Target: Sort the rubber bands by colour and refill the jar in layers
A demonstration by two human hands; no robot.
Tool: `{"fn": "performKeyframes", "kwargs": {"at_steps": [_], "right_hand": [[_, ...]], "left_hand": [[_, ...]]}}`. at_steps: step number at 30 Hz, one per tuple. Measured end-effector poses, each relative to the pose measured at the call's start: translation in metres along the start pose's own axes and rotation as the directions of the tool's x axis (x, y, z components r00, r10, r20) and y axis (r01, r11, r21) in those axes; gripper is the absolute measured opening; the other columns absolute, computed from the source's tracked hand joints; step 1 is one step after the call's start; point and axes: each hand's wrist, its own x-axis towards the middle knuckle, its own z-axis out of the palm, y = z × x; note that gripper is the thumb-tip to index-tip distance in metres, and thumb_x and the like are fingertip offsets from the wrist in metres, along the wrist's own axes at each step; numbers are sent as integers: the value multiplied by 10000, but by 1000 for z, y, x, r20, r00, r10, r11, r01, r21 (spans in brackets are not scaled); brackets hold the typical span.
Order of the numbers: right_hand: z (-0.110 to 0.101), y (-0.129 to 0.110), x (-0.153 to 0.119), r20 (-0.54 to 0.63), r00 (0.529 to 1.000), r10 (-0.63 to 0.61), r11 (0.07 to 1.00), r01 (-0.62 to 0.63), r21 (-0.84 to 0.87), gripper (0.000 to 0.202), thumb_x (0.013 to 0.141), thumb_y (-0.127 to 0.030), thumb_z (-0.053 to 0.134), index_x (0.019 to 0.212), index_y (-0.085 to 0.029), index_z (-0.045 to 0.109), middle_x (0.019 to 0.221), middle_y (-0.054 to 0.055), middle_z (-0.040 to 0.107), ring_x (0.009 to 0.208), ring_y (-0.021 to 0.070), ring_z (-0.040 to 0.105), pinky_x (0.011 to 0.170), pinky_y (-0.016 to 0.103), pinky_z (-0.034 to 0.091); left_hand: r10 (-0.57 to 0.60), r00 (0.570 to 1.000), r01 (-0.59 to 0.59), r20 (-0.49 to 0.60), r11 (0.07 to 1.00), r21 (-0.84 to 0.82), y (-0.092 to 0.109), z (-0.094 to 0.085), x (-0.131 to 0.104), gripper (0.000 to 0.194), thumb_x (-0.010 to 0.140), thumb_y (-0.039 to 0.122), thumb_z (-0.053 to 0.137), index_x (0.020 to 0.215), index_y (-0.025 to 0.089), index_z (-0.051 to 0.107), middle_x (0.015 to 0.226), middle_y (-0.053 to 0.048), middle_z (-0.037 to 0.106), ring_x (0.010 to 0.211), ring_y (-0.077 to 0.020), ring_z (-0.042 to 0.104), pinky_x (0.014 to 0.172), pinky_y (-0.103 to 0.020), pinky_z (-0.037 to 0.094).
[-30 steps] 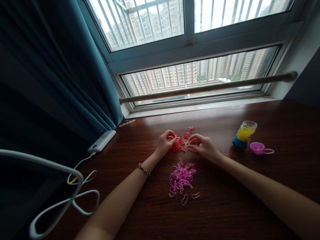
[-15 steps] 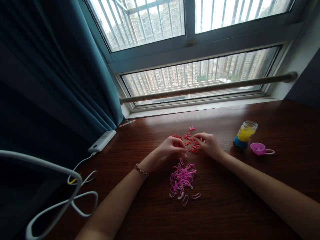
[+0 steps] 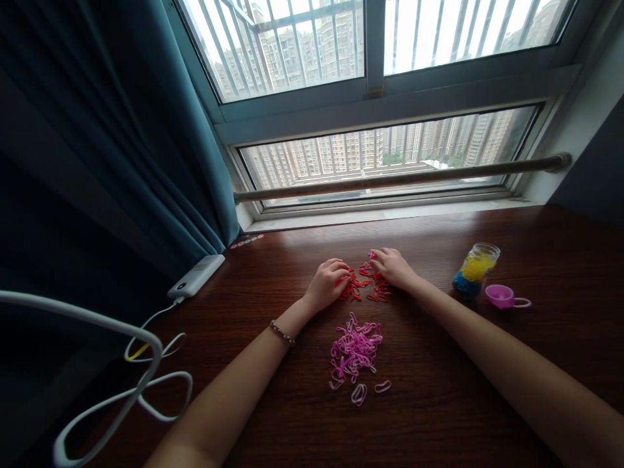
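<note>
Red oblong loops (image 3: pixel 351 292), small and thin, lie in a loose heap on the dark wooden table; their exact kind is too small to tell. My left hand (image 3: pixel 327 284) rests at the heap's left edge, fingers bent, apart and touching red loops. On the far right side, my right hand (image 3: pixel 394 268) lies low with fingers stretched toward a few pink loops (image 3: pixel 364 267) at the top; its fingertips touch or nearly touch them. Nearer to me sits a larger pile of pink loops (image 3: pixel 357 348), with paler loops (image 3: pixel 359 394) in front.
Toward the right stand a glass jar (image 3: pixel 476 270) with yellow and blue contents and a pink cup with a handle (image 3: pixel 500 296). On the left are a white power bank (image 3: pixel 197 275), its white cable (image 3: pixel 146 383) and a blue curtain (image 3: pixel 195 162). A window (image 3: pixel 375 84) is behind the table.
My left hand has moved left and its fingers have spread over the red loops; the pinched pale loop has left it. My right hand has shifted slightly up and left, its fingers straighter.
</note>
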Motion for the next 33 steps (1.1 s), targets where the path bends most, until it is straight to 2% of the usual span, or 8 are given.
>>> {"fn": "performKeyframes", "kwargs": {"at_steps": [6, 10, 13, 15, 21, 26, 30, 33], "right_hand": [[4, -4, -4, 42, 992, -120, 991, 117, 67, 250, 838, -229, 489, 1047, -206, 625, 1099, 92, 598, 1049, 217, 518, 927, 359, 390], [-7, -15, -18, -9, 984, -177, 928, 170, 331, 226, 843, -222, 472, 966, -205, 662, 1009, 74, 628, 933, 192, 577, 848, 329, 451], [-15, -24, -23, -48, 990, -133, 833, 138, 536, 195, 811, -263, 530, 921, -191, 674, 955, 74, 641, 874, 184, 599, 809, 315, 472], [-18, -31, -25, -17, 995, -98, 764, 86, 640, 200, 774, -305, 578, 897, -182, 677, 923, 73, 652, 849, 188, 608, 788, 318, 482], [-14, -47, -28, 84, 993, -82, 626, -14, 780, 182, 686, -319, 654, 755, -152, 678, 788, 52, 668, 756, 185, 622, 746, 312, 499], [-13, -47, -27, 113, 993, -42, 553, -71, 830, 115, 675, -249, 646, 721, -146, 670, 728, 37, 669, 695, 163, 625, 687, 278, 505], [-20, -36, -22, 51, 997, 51, 592, -71, 803, 117, 674, -240, 629, 728, -142, 663, 732, 44, 673, 694, 165, 627, 669, 271, 499], [-24, -23, -19, 18, 995, 94, 731, -81, 677, 121, 681, -249, 615, 723, -150, 671, 702, 41, 673, 651, 171, 623, 610, 268, 492]], "left_hand": [[-17, 994, 25, -109, 997, 73, -5, 4, -3, 161, 805, 193, 502, 902, 204, 630, 1010, -57, 617, 1089, -222, 469, 949, -417, 355], [12, 999, -8, -48, 996, 92, -1, 7, -4, 240, 815, 174, 483, 1030, 200, 584, 1099, -60, 597, 1158, -234, 425, 980, -446, 317], [23, 1000, -22, -15, 998, 65, 2, 7, -4, 313, 819, 157, 472, 1123, 202, 531, 1144, -68, 578, 1187, -236, 406, 993, -463, 301], [22, 999, -22, -27, 1000, 6, 5, 6, -3, 324, 823, 166, 476, 1142, 204, 515, 1134, -73, 580, 1181, -224, 417, 990, -443, 319], [-39, 999, 30, -35, 971, -236, 15, 3, -1, 183, 817, 225, 511, 974, 185, 598, 972, -72, 630, 938, -182, 568, 856, -331, 447], [-197, 978, 166, -64, 932, -323, 16, 5, -3, 102, 775, 237, 567, 819, 163, 621, 821, -49, 652, 775, -156, 605, 748, -272, 478], [-280, 958, 236, -68, 899, -370, 12, 9, -4, 113, 760, 238, 579, 823, 158, 627, 805, -44, 660, 753, -154, 611, 717, -261, 482], [-311, 950, 267, -42, 871, -413, 13, 6, -3, 140, 754, 261, 586, 810, 144, 638, 804, -57, 663, 760, -163, 609, 725, -266, 476]]}}
